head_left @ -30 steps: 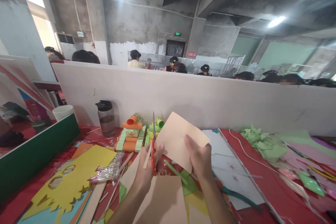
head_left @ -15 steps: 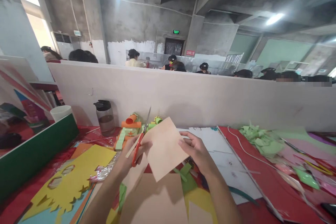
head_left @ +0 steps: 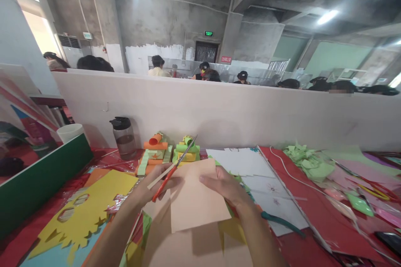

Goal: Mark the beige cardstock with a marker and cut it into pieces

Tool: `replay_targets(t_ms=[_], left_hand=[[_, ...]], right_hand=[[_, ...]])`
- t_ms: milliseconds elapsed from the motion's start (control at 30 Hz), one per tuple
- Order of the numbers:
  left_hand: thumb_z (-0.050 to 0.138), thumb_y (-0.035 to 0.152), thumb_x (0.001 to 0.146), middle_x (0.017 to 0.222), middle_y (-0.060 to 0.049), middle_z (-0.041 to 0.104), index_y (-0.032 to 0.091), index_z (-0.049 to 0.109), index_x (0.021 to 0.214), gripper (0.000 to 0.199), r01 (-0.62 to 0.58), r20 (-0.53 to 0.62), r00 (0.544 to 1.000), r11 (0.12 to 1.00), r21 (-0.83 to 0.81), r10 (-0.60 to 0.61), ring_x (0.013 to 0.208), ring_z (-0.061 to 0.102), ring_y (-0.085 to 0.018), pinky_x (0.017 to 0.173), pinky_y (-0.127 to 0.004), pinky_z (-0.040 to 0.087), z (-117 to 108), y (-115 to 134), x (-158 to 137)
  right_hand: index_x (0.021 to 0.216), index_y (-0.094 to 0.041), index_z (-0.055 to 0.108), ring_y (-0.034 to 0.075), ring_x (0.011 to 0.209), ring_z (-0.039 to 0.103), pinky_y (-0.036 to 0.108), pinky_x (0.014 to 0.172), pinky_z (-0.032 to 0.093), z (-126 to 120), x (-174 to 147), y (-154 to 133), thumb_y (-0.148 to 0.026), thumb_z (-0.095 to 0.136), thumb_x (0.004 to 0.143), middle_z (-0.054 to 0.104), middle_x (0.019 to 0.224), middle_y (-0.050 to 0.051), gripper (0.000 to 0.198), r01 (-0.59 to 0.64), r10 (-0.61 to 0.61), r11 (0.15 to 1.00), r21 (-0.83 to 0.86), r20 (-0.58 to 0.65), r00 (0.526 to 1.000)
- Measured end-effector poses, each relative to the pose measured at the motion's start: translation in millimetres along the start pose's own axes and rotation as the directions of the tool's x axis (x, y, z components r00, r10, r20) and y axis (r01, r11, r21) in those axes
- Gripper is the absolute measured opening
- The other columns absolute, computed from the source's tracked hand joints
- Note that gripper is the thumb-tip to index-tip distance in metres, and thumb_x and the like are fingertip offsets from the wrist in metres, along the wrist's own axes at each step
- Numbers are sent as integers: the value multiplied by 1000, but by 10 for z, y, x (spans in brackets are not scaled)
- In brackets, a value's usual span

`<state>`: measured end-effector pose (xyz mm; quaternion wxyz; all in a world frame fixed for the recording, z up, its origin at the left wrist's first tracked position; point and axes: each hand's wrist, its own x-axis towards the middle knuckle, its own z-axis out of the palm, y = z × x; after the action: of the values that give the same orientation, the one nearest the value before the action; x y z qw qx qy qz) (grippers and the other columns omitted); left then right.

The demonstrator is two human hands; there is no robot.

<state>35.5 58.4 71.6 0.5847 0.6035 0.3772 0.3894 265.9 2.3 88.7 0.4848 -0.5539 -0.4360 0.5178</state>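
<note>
My left hand (head_left: 156, 179) is closed around red-handled scissors (head_left: 164, 183), their blades pointing up and away to the right. A narrow peach paper strip (head_left: 158, 176) is also tucked in its fingers, and its fingertips meet the left side of a peach sheet of paper (head_left: 196, 200). My right hand (head_left: 224, 183) grips that sheet at its right edge, thumb on top and the other fingers partly hidden behind. Larger peach paper (head_left: 178, 244) lies beneath the held sheet.
Two paper models, one orange and green (head_left: 154, 154), one green and yellow (head_left: 188, 150), stand behind my hands. A water bottle (head_left: 123, 137) is by the partition (head_left: 250, 112). Cut yellow paper (head_left: 103, 192) lies left; white sheets (head_left: 260, 183) and a teal curved tool (head_left: 283, 222) lie right.
The held sheet has turned and come down nearer the paper beneath. The scissors have tilted further right, and my right hand has shifted slightly lower along the sheet.
</note>
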Motion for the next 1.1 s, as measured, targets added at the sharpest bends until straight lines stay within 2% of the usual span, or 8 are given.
replay_targets(t_ms=[33,100,200,333,433,700,933,1100], left_hand=[[79,34,67,44,9,41,20,56,71,27,6,26,1000,1000,15,-6,35,32,-6,37,-20,16,3,-6,5],[77,38,70,45,9,41,21,55,73,28,21,64,998,998,62,-25,37,33,-7,38,-20,18,10,-17,21],[74,41,75,44,11,37,20,51,73,31,-2,33,999,999,34,1,37,31,-6,39,-20,17,37,-23,54],[70,41,80,44,11,35,19,48,70,33,-44,47,998,999,-21,45,37,28,-5,40,-19,16,93,-16,93],[72,39,79,51,10,40,19,53,79,28,-28,1,1000,998,-61,28,37,29,-4,39,-19,16,129,-44,122],[75,41,75,50,11,38,19,55,88,32,-93,-163,983,995,-46,84,36,35,-6,36,-17,23,164,-111,176],[76,40,73,55,9,45,18,55,83,32,-35,-41,999,998,-49,33,36,34,-3,36,-17,23,181,-50,138],[81,40,65,67,5,57,19,59,89,39,-13,-77,997,996,-83,6,39,42,-5,36,-19,27,216,-130,145]], right_hand=[[86,-15,73,25,66,72,31,55,56,20,-4,-14,-44,86,65,77,76,7,38,31,-31,1000,-5,-12,999],[90,-15,74,26,69,73,31,58,56,45,-2,-40,-48,83,67,78,79,8,42,58,-56,998,-23,60,997],[98,-14,74,26,76,74,31,62,57,47,25,-53,-53,78,71,79,87,10,47,98,-95,995,-20,125,988],[107,-13,73,29,80,75,34,63,59,11,79,-4,-53,76,73,78,93,12,52,156,-156,988,23,7,988],[111,-12,73,31,81,75,37,65,59,-25,123,48,-51,77,75,78,94,15,53,189,-187,982,26,-62,980],[104,-13,76,28,77,74,32,61,57,19,141,65,-50,79,72,79,96,14,49,181,-180,983,8,-76,981],[100,-13,77,34,86,74,35,63,59,-28,178,79,-50,82,68,79,96,14,49,255,-234,966,48,-268,935],[100,-13,76,36,95,74,35,65,60,-107,233,115,-49,84,67,77,104,15,49,283,-244,956,73,-337,910]])
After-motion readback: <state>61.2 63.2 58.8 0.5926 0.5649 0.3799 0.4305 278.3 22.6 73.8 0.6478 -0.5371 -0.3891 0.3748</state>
